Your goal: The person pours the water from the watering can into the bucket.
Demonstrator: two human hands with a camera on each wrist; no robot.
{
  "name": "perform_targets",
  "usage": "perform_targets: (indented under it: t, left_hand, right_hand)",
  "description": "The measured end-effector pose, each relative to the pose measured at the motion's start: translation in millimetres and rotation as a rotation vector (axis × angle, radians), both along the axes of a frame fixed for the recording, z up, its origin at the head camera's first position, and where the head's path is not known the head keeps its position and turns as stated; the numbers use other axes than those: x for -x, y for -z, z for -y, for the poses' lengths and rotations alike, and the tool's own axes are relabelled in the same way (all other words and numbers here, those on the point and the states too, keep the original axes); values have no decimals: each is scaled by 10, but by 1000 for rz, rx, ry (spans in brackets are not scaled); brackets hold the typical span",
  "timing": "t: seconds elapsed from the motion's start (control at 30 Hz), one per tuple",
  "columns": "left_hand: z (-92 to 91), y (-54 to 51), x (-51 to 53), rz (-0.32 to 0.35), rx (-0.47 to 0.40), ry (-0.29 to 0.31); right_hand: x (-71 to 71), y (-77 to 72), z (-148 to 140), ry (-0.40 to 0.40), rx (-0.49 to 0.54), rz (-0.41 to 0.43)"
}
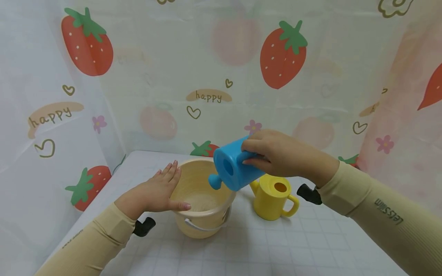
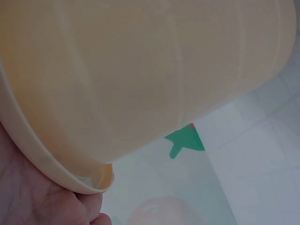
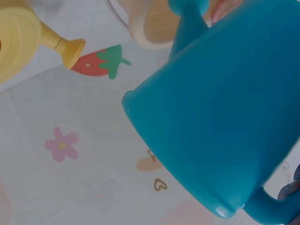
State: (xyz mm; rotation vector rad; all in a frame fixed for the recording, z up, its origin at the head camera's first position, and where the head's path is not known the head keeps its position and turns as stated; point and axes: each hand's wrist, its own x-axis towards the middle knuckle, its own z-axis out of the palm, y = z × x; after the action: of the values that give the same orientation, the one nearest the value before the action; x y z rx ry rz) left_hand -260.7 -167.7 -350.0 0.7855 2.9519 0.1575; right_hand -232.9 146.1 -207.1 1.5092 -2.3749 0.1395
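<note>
My right hand [image 1: 272, 153] grips the handle of a blue watering can [image 1: 231, 165], which is tilted with its spout over the mouth of a cream bucket [image 1: 203, 218]. In the right wrist view the blue watering can [image 3: 220, 108] fills much of the picture, and a bit of the hand shows at its handle. My left hand [image 1: 155, 193] rests on the bucket's left rim with its fingers straight. The left wrist view shows the palm against the rim of the bucket [image 2: 140, 75]. Whether water flows from the spout, I cannot tell.
A yellow watering can [image 1: 271, 199] stands upright on the white table [image 1: 276, 249], just right of the bucket. Behind and at the sides hangs a cloth [image 1: 207, 65] printed with strawberries. The bucket's white handle [image 1: 205, 229] hangs down at its front.
</note>
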Motion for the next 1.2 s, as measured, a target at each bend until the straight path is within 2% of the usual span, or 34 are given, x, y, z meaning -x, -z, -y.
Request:
perform_targets:
  t: [0.2, 0.5, 0.83, 1.2]
  left_hand:
    - [-2, -5, -10, 7, -1, -3]
    - [1, -33, -38, 11, -5, 4]
    - [2, -20, -30, -12, -11, 12]
    - [-8, -61, -72, 4, -10, 6]
  right_hand:
    - [-28, -21, 11, -38, -16, -33]
    - [-53, -40, 12, -7, -97, -49]
    - [-56, -73, 27, -33, -139, -84]
    - [-56, -103, 23, -30, -159, -85]
